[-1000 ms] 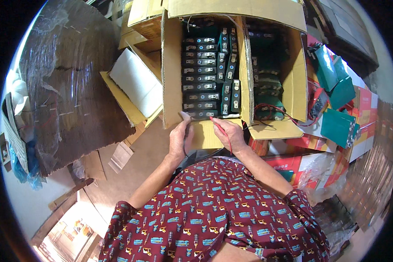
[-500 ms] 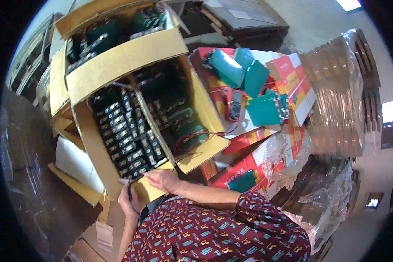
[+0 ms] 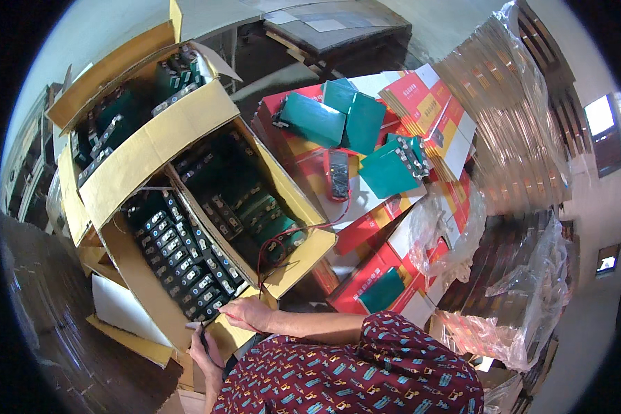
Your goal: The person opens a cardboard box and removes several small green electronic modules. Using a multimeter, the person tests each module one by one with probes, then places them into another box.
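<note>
A cardboard box [image 3: 217, 96] holds rows of battery packs [image 3: 183, 248] with paired metal terminals on top; a cardboard divider splits it. At the near end of the left compartment, my left hand [image 3: 205, 353] grips a black test probe [image 3: 203, 334], its tip at the nearest terminals. My right hand [image 3: 250, 314] is closed in a pinch beside those terminals, on what looks like the other test probe, mostly hidden by the fingers. Thin test leads [image 3: 309, 228] run over the box's right flap from a red-cased multimeter [image 3: 338, 174].
Green battery packs [image 3: 315, 120] lie on red and white printed cartons [image 3: 366, 238] right of the box. Another open carton [image 3: 110, 48] with packs stands behind. Wrapped stacks of flat cardboard [image 3: 493, 103] rise at the right, beside loose clear plastic [image 3: 531, 276].
The view has shifted, so the boxes and multimeter appear further left and my hands lower. Both hands stay at the near end of the left compartment, still gripping.
</note>
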Demonstrator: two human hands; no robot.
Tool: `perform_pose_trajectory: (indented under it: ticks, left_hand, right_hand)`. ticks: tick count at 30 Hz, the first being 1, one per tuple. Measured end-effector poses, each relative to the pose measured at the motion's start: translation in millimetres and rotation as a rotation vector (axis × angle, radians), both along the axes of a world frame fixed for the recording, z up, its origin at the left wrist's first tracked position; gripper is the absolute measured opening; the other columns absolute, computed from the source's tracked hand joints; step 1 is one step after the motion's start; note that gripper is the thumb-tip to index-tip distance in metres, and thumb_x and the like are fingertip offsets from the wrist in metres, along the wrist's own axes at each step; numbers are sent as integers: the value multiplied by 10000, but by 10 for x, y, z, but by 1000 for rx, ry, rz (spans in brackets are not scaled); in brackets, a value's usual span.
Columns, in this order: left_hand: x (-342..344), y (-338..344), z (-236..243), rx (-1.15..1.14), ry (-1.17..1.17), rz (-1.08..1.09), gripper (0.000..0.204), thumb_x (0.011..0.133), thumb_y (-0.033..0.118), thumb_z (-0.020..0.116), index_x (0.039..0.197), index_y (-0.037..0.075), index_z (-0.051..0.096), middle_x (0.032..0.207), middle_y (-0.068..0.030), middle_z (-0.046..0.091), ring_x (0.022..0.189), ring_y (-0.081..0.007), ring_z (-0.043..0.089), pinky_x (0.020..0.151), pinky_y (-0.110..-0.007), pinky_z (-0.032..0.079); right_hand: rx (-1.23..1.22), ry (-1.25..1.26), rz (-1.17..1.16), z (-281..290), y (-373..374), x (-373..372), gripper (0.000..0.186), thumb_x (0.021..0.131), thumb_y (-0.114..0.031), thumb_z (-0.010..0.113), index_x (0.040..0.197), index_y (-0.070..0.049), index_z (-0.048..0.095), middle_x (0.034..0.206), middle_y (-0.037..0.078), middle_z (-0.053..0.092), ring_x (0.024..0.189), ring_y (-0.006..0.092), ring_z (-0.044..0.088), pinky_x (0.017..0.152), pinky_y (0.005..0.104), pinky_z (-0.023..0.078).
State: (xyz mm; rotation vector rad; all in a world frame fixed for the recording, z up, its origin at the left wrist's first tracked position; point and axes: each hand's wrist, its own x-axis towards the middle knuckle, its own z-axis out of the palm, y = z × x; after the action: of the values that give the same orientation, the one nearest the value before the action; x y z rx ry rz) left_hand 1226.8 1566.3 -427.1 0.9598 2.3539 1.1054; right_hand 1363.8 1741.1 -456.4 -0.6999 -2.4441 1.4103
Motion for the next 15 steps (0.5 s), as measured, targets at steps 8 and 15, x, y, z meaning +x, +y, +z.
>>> perform_pose_trajectory:
  ticks: [8, 15]
  left_hand:
    - [-5, 22, 31, -95, -84, -3, 277, 1026, 64, 575, 1248, -76, 666, 998, -209, 758, 901, -242, 716, 845, -390, 560]
    - [3, -19, -111, -13, -21, -29, 275, 1031, 79, 590, 1242, -73, 678, 994, -154, 765, 889, -180, 688, 830, -360, 560]
  right_hand:
    - [12, 9, -6, -42, -1, 3, 129, 918, -187, 689, 975, -72, 684, 856, 142, 700, 784, 390, 716, 679, 493, 566]
    - [-1, -35, 39, -12, 39, 28, 179, 914, -198, 698, 1067, -105, 700, 863, 133, 703, 815, 353, 726, 696, 474, 579]
